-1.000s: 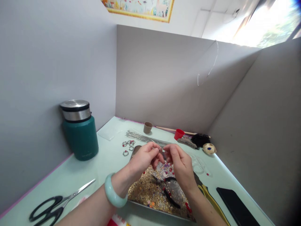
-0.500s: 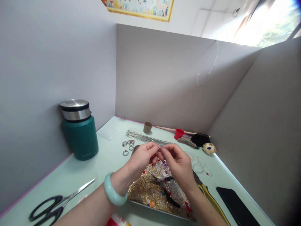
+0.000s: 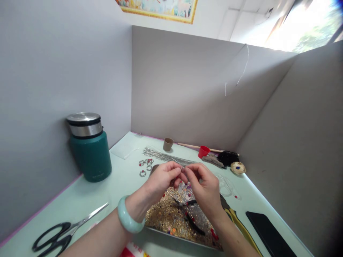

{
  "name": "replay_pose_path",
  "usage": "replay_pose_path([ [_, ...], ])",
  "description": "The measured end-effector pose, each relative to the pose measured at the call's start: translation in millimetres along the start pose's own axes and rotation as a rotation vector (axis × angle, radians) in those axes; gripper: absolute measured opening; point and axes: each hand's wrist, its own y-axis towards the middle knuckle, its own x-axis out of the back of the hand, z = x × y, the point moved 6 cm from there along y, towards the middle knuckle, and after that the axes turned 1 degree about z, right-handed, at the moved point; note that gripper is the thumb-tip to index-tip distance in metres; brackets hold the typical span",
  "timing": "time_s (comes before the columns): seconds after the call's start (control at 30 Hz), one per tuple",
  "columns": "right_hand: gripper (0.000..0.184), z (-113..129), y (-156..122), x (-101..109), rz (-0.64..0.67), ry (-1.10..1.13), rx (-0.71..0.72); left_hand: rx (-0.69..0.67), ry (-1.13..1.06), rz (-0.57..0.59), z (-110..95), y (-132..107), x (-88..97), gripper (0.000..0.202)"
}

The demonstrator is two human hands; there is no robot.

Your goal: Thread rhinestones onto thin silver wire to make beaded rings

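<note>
My left hand [image 3: 167,173] and my right hand [image 3: 202,180] meet fingertip to fingertip above a tray of beads [image 3: 158,214]. Both are closed in a pinch. Between the left fingers is a small beaded piece, mostly hidden, with red and silvery glints. What the right fingertips pinch is too small to make out. Black-handled pliers [image 3: 191,219] lie on the gold and silver beads below. Left of the hands are several small beaded rings [image 3: 143,173] with red beads. A bundle of thin metal pins or wires [image 3: 160,154] lies behind the hands.
A green flask [image 3: 91,153] and black-handled scissors [image 3: 66,232] are on the left. At the back stand a brown cup [image 3: 168,144] and a red cup [image 3: 204,151]. Yellow-handled cutters [image 3: 241,226], a black phone [image 3: 268,232] and clear cord [image 3: 226,187] lie right. Grey partitions enclose the table.
Both hands stay together in nearly the same place, with only slight finger movement. The red glint at the left fingers shows less now. The whole view has shifted very slightly.
</note>
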Motion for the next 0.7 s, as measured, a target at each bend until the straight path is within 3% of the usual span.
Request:
replay_pose_path([
  [0.7,0.012,-0.7,-0.5,-1.3,0.018,-0.028,0.024,0.044,0.001,0.002,4.1,-1.6,3.1,0.013],
])
